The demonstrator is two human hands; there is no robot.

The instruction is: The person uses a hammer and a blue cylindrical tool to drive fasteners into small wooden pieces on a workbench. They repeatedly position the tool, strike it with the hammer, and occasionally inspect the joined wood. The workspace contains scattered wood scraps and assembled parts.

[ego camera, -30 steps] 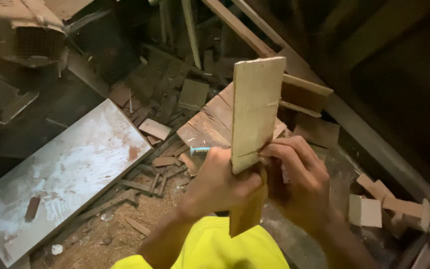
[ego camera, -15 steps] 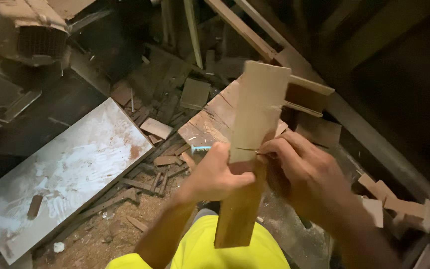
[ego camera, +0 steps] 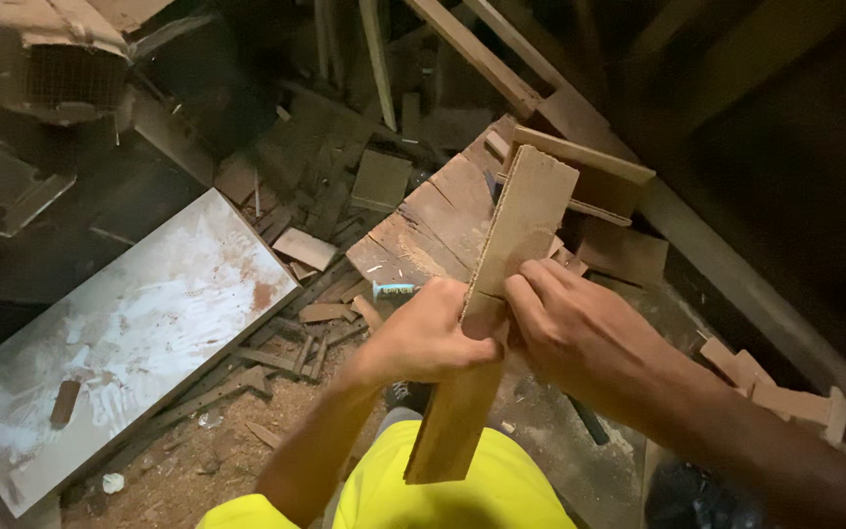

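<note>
The wooden board [ego camera: 490, 313] hides both hands' inner fingers [ego camera: 531, 294]; right forearm cropped.

- Two hands at work: the left hand [ego camera: 425, 338] and the right hand [ego camera: 570, 328], both wrapped around the same piece.
- One long wooden plank [ego camera: 492, 304], tilted, held between them.
- One big pale sheet board [ego camera: 119, 343] lying flat on the floor, its corner pointing toward the scraps.
- One small brown offcut [ego camera: 65, 401] resting on that board near its lower edge.
- One worn wooden block [ego camera: 433, 230] behind the plank.
- One small blue-green tube [ego camera: 394, 290] just beside that block's near edge.
- Two flat square offcuts on the floor: a greenish one [ego camera: 381, 180] and a lighter one [ego camera: 304, 249].
- Loose slats and chips around them: too many to count.
</note>
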